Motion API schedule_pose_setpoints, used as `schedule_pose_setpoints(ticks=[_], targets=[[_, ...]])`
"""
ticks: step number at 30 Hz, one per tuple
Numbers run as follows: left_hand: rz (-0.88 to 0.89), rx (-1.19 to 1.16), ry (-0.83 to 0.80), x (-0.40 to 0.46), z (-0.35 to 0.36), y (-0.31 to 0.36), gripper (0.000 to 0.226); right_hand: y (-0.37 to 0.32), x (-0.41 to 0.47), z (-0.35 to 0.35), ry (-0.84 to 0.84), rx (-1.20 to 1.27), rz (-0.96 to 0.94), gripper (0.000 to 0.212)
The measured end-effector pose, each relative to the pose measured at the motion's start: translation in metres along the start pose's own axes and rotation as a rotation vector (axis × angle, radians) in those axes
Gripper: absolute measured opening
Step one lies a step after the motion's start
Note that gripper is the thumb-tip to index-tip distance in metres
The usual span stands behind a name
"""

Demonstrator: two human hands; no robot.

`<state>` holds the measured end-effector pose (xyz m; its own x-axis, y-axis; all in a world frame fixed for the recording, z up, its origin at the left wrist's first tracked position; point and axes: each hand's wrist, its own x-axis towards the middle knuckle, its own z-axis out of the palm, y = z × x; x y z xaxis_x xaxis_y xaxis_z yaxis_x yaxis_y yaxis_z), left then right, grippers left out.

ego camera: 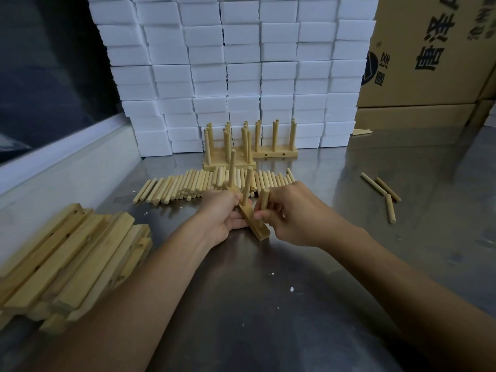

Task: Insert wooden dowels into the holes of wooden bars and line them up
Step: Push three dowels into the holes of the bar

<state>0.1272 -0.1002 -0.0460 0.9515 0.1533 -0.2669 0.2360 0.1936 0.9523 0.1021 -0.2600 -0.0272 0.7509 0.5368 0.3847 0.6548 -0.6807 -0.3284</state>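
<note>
Beside the stacked blank bars [67,253], the left hand [218,214] grips a two-dowelled bar [253,220] steady on the bench [268,304] while the right hand [288,213] pinches a third dowel [264,200] for its hole.

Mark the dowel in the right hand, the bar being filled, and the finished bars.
Dowel [265,197], head view, upper shaft.
Bar [258,229], head view, near end.
Finished bars [275,153], head view, rear base.

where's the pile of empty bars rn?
Head view: the pile of bars lies on the metal table at the near left, beside the left forearm, nearer the camera than the row of loose dowels.
</note>
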Motion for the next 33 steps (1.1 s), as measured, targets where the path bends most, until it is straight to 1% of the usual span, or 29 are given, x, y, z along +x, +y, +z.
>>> schedule_pose_setpoints(ticks=[3, 7, 10, 14, 17, 24, 28, 32, 33], targets=[[0.004, -0.008, 0.005, 0.001, 0.000, 0.000, 0.026, -0.004, -0.002, 0.005, 0.101, -0.014, 0.007, 0.020], [0.009, -0.005, 0.000, 0.001, 0.000, -0.001, 0.024, -0.007, -0.003, 0.012, 0.166, -0.051, 0.055, 0.030], [0.010, -0.011, -0.001, 0.003, -0.001, -0.002, 0.024, -0.007, -0.005, 0.012, 0.159, -0.039, 0.039, 0.029], [0.021, -0.005, -0.001, 0.003, 0.000, -0.003, 0.024, -0.004, -0.003, 0.008, 0.058, -0.014, 0.036, 0.021], [0.024, -0.001, -0.007, 0.004, -0.001, -0.003, 0.026, -0.004, -0.003, 0.007, 0.026, 0.005, 0.026, 0.018], [0.032, -0.026, -0.020, 0.006, -0.002, -0.004, 0.021, -0.002, -0.008, 0.013, 0.084, 0.008, 0.000, 0.022], [0.037, -0.053, -0.047, 0.008, -0.004, -0.005, 0.017, 0.003, -0.012, 0.017, 0.138, 0.102, -0.006, 0.022], [0.037, -0.085, -0.085, 0.007, -0.004, -0.005, 0.016, 0.009, -0.013, 0.019, 0.157, 0.168, 0.038, 0.033], [0.036, -0.097, -0.092, 0.006, -0.004, -0.005, 0.016, 0.010, -0.014, 0.020, 0.166, 0.170, 0.039, 0.032]])
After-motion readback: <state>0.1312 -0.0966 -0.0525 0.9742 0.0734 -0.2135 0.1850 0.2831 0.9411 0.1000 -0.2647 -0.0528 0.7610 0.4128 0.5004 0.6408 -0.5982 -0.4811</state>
